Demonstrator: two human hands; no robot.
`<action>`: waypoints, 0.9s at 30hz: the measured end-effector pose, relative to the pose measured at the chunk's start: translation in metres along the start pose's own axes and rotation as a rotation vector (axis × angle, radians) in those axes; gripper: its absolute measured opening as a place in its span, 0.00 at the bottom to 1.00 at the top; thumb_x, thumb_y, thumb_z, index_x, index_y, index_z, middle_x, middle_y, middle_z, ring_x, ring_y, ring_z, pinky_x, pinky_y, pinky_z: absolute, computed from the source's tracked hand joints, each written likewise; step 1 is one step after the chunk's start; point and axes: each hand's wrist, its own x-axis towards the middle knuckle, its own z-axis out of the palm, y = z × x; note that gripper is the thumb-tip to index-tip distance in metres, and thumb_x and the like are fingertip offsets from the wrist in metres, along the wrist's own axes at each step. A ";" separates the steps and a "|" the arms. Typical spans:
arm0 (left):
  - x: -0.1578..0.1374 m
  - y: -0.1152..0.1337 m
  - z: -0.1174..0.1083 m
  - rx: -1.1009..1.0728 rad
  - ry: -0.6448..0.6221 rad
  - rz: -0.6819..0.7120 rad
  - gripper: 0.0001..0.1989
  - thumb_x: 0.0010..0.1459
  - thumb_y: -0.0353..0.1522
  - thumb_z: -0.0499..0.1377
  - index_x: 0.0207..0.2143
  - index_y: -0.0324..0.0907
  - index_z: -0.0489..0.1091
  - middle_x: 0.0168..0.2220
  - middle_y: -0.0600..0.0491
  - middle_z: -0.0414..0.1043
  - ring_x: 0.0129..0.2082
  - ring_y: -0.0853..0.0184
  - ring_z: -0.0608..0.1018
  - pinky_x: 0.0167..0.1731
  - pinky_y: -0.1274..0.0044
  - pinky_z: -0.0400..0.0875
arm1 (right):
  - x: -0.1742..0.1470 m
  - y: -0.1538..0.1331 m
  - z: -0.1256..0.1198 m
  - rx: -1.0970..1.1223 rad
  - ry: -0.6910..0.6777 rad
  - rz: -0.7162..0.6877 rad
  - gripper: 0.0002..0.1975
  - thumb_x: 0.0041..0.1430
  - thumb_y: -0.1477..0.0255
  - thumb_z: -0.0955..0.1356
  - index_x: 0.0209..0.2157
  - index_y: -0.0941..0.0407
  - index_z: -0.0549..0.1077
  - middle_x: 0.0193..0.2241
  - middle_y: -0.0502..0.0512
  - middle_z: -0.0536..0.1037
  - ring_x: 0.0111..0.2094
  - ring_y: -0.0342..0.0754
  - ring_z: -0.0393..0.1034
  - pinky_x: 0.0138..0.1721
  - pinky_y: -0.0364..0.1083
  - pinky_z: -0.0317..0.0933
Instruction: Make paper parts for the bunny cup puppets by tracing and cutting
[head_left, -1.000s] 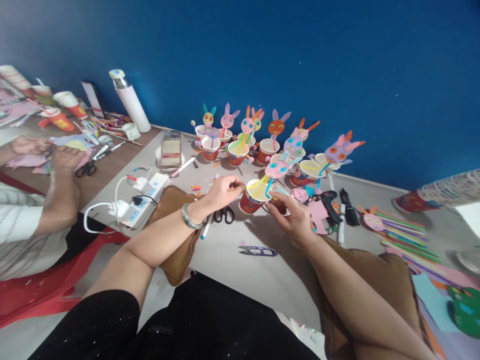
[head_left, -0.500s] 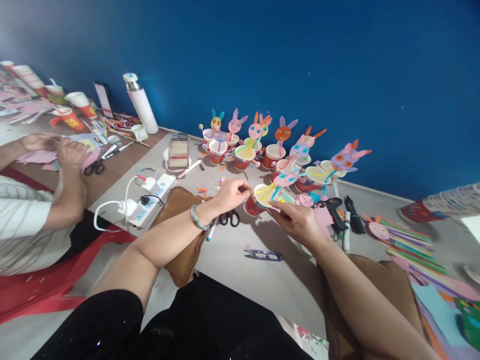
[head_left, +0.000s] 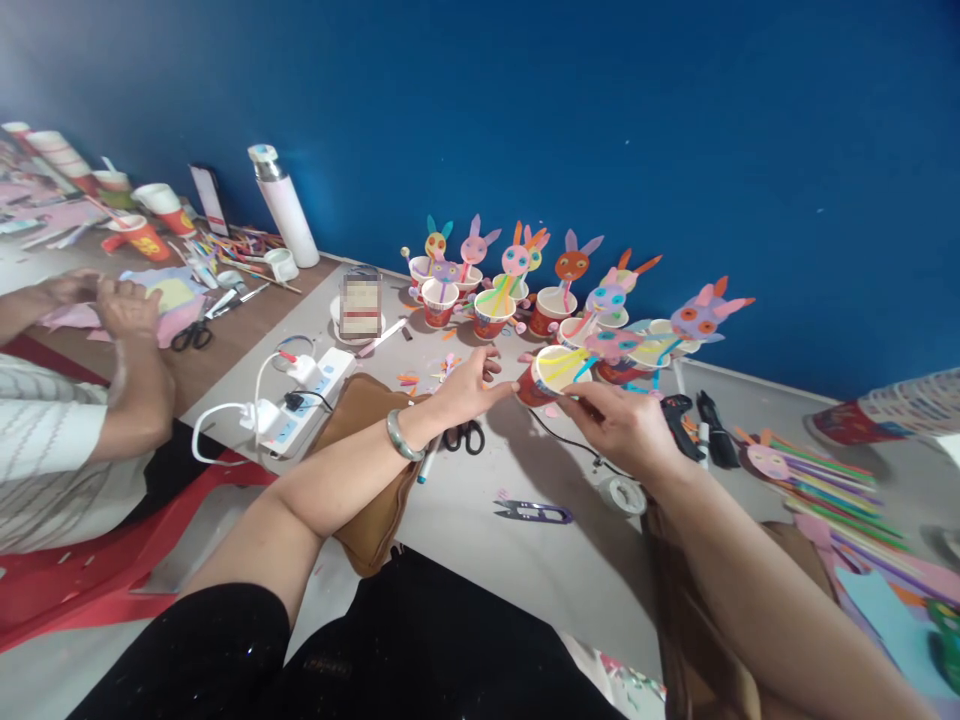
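Observation:
My right hand (head_left: 626, 425) grips a red-and-white paper cup (head_left: 553, 368) by its right rim, raised a little over the table. Yellow and blue strips run inside this cup, and a pink paper animal head (head_left: 613, 344) leans out past its right side. My left hand (head_left: 474, 385), a bangle on its wrist, hovers at the cup's left with fingers apart; its thumb tip is close to the cup, and I cannot tell whether they touch. Below the hands lie black-handled scissors (head_left: 465, 437) and purple thread snips (head_left: 534, 511). Finished-looking rabbit cups (head_left: 493, 318) stand behind.
A power strip (head_left: 311, 400) and a brown cushion (head_left: 367, 440) lie left. To the right are a glue gun (head_left: 681, 425), a tape roll (head_left: 622, 494), colored strips (head_left: 832, 490) and stacked paper cups (head_left: 885, 405). A co-worker's hands (head_left: 124, 305) hold paper at far left.
The cup has moved up and slightly right in my right hand. My left fingers have spread apart beside it. The tape roll and a black cord have come into sight.

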 end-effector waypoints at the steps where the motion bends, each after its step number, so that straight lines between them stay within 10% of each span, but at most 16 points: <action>1: 0.000 -0.003 0.001 0.017 -0.009 -0.009 0.33 0.58 0.41 0.67 0.61 0.38 0.61 0.52 0.39 0.74 0.49 0.61 0.78 0.49 0.69 0.73 | 0.005 0.003 -0.003 -0.020 0.018 0.020 0.12 0.66 0.63 0.65 0.35 0.51 0.79 0.24 0.54 0.80 0.25 0.49 0.73 0.27 0.47 0.60; 14: 0.005 -0.005 -0.001 0.065 -0.063 0.054 0.16 0.56 0.31 0.66 0.47 0.38 0.72 0.43 0.47 0.78 0.43 0.65 0.79 0.47 0.72 0.74 | 0.092 0.036 0.001 -0.183 0.016 0.187 0.12 0.65 0.64 0.63 0.39 0.52 0.78 0.31 0.59 0.83 0.33 0.57 0.76 0.32 0.50 0.58; 27: 0.005 -0.001 -0.005 0.155 -0.115 0.077 0.09 0.57 0.32 0.64 0.41 0.40 0.75 0.41 0.48 0.80 0.42 0.64 0.80 0.47 0.72 0.74 | 0.106 0.041 0.023 -0.129 0.018 0.197 0.13 0.64 0.66 0.63 0.38 0.55 0.77 0.31 0.62 0.83 0.32 0.55 0.76 0.34 0.49 0.59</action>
